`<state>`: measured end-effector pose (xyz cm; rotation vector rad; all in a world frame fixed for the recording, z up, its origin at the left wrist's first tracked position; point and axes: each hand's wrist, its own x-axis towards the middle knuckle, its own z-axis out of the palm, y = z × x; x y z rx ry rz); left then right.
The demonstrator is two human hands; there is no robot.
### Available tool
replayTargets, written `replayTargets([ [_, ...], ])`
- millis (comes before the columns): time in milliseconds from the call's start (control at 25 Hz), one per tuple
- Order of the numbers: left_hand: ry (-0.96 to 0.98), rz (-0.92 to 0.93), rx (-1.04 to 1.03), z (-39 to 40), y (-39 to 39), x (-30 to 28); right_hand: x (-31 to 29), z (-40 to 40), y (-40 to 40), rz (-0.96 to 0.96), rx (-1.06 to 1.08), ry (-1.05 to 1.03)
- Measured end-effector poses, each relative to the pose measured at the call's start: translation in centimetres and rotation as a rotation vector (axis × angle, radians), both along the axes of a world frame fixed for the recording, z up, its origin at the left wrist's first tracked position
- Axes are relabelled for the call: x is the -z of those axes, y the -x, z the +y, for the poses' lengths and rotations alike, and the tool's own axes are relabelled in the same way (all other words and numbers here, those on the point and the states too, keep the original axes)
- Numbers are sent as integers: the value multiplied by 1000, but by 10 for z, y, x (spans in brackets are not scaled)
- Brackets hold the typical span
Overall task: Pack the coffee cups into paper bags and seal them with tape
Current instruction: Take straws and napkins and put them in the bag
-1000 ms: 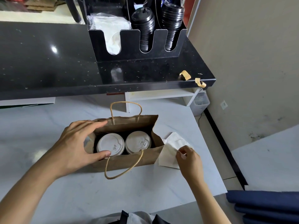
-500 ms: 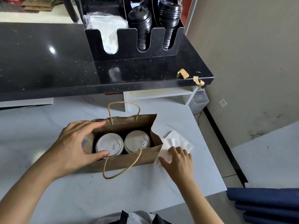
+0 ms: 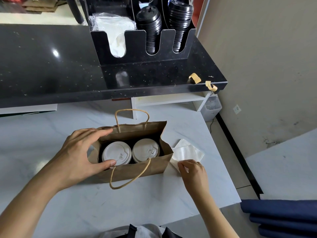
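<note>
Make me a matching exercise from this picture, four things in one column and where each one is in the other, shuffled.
Things:
1. two white-lidded coffee cups
2. white paper napkins
3. strips of tan tape
4. stacked black plastic lids

Places:
A. edge of the black counter
B. inside the brown paper bag
C. black organiser
D. white table, right of the bag

Pairs: 1-B, 2-D, 3-A, 4-C

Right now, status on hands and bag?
Left hand holds paper bag open. Right hand pinches napkins. Two lidded cups inside, unsealed.
</note>
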<state>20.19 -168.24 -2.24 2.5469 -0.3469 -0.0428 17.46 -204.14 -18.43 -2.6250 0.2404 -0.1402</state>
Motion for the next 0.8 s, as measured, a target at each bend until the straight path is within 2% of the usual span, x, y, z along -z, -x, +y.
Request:
replayTargets([
  [160,-1,2,0,0,0,1,-16,-1,1,110,188,-419],
  [320,-4,2,2,0,0,0,-31,-1,-1,121,352,-631],
  [440,1,2,9,0,0,1,-37,0,-5,45,439,-694],
  [600,0,2,10,0,0,0,-43,-2,-10,-45,512,-678],
  [800,-6,25,13,1,0,0,-82,-6,-26,-185,638,-733],
])
